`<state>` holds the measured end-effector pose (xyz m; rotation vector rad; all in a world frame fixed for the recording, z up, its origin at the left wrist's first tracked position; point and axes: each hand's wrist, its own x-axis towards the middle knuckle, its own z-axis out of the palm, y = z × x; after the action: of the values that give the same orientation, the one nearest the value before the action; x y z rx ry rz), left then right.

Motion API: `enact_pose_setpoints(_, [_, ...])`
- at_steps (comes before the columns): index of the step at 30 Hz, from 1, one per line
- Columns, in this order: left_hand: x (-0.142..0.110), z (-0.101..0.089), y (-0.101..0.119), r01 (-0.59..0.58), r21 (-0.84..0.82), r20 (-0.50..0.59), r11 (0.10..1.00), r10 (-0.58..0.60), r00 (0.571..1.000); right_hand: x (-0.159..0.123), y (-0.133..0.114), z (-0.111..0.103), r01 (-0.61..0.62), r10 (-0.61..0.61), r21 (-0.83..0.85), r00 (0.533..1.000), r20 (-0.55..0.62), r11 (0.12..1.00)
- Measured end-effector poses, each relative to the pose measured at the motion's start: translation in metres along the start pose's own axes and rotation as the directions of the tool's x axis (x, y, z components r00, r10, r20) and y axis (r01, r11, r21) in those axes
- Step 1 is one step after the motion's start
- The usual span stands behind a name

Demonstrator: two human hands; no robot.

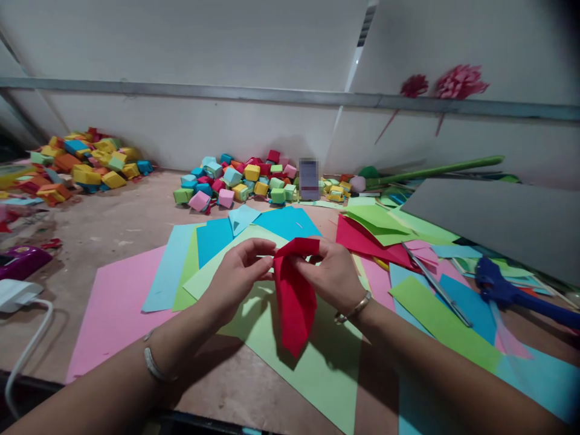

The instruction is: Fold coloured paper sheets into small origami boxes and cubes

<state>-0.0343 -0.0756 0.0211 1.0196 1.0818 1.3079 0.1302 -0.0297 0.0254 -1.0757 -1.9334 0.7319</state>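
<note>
Red paper (296, 305): right above the pale green sheet (317, 374), bent over on top
Right hand (335, 273): pinching the fold (301, 245), thumb in front
Left hand (240, 266): half-curled fingers, grip impossible to tell
Fold: could skew here from uneven pinching

The red folded piece (296, 308) is matt paper, sharply creased — the pale green sheet (312, 374) is smooth, matt paper too. The counter (140, 226) looks dull and slightly scuffed. The wall rail (190, 89) looks like grey metal, the bangle (153, 365) silvery metal. Smooth plastic seems to form the white adapter (17, 295) and blue tool (512, 294) — the purple device (29, 261) looks glossy.
</note>
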Motion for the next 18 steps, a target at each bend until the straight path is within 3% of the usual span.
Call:
enact_pose_setpoints(3, [0.002, -0.002, -0.002, 0.094, -0.086, 0.055, 0.992, -0.089, 0.995, -0.001, -0.003, -0.001, 0.045, -0.045, -0.014, 0.999, -0.01, 0.999])
enact_pose_setpoints(9, [0.002, -0.003, -0.004, 0.172, -0.265, 0.065, 0.949, -0.16, 0.985, -0.004, -0.01, -0.006, 0.102, -0.103, 0.06, 0.995, 0.0, 0.993])
enact_pose_setpoints(15, [-0.001, 0.007, -0.01, 0.386, -0.512, 0.297, 0.767, -0.264, 0.918, -0.005, -0.013, -0.007, 0.064, -0.067, 0.123, 0.998, 0.021, 0.99])
enact_pose_setpoints(18, [-0.002, 0.011, -0.016, 0.42, -0.557, 0.329, 0.717, -0.273, 0.904, -0.005, -0.013, -0.006, 0.052, -0.053, 0.113, 0.999, 0.009, 0.992])
